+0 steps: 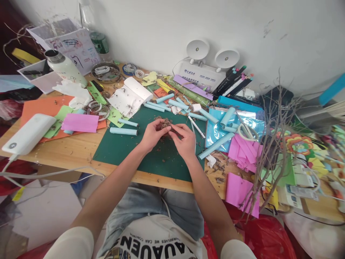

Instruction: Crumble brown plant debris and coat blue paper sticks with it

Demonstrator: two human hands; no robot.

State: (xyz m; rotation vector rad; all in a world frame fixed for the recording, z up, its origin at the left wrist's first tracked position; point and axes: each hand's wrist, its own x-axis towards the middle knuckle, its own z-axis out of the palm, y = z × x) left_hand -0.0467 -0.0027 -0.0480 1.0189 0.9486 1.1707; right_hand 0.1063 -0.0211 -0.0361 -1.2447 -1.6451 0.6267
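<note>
Over the dark green mat (115,147), a small clump of brown dried plant bits (166,124) is gripped between both hands. My left hand (154,135) has its fingers closed around the clump's left side. Thumb and fingertips of my right hand (184,141) pinch the clump from the right. Loose brown crumbs lie on the mat beneath the hands. To the left, two light blue paper tubes (123,131) rest on the mat. More blue tubes (180,104) are scattered just behind the hands.
A white power bank (29,133) and pink paper (79,122) lie on the left. Scissors (247,131) and a long blue tube (216,145) are on the right, beside upright dry twigs (269,144). A white bottle (66,68) and a twin-head lamp (201,72) stand at the back.
</note>
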